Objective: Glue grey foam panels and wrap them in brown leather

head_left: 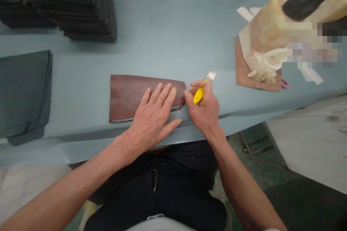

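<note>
nearest, the person's black clothing [184,187] shows a small metal zip. at the table's front edge lies a brown leather piece [130,95], smooth and faintly glossy, long and tapering slightly to the right, with thin layered edges along its near side. the left hand [153,115] rests flat on it, four fingers stretched out with narrow gaps, thumb spread wide. the right hand [204,110] is curled round a yellow-handled brush [198,95], pale bristles pointing away, the thumb tip at the leather's right end. beyond, on the smooth blue-green table [168,25], flat dark green sheets [24,90] lie to the left; to the right a yellowish, crusted container [267,25] stands on a brown board [240,66]. farther off rises a tall black stack [89,14] of thin layers.
</note>
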Available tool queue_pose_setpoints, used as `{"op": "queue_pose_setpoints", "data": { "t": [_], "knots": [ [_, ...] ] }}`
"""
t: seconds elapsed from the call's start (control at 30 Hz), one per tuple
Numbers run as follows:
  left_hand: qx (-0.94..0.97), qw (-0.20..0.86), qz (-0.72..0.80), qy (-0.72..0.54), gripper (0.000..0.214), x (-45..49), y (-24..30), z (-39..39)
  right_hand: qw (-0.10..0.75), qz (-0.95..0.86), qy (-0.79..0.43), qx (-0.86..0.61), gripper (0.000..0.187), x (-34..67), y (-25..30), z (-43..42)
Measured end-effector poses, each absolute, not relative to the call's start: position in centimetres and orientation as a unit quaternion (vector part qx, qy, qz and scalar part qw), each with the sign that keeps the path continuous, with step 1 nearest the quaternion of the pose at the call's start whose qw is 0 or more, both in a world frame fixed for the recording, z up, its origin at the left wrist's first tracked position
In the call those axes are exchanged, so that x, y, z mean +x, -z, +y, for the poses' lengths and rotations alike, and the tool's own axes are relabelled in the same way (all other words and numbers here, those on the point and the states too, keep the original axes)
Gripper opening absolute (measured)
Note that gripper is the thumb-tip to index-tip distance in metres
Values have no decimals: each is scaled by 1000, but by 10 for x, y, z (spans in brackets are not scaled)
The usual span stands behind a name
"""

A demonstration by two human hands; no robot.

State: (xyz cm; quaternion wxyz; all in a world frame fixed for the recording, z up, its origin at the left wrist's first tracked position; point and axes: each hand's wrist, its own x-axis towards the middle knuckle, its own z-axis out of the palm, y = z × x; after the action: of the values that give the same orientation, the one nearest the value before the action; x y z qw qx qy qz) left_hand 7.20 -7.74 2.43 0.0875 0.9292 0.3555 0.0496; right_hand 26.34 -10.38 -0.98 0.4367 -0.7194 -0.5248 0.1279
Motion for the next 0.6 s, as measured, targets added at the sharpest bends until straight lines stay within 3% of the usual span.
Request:
{"op": "queue_pose_setpoints", "data": {
  "t": [0.27,0.6],
  "knots": [
    [889,100,430,-118,76,23,-18,-81,403,-521,-110,-744,28,259,9,-102],
    [887,104,437,-109,76,27,-22,-77,379,-539,-84,-747,20,262,10,-100]
  ]
}}
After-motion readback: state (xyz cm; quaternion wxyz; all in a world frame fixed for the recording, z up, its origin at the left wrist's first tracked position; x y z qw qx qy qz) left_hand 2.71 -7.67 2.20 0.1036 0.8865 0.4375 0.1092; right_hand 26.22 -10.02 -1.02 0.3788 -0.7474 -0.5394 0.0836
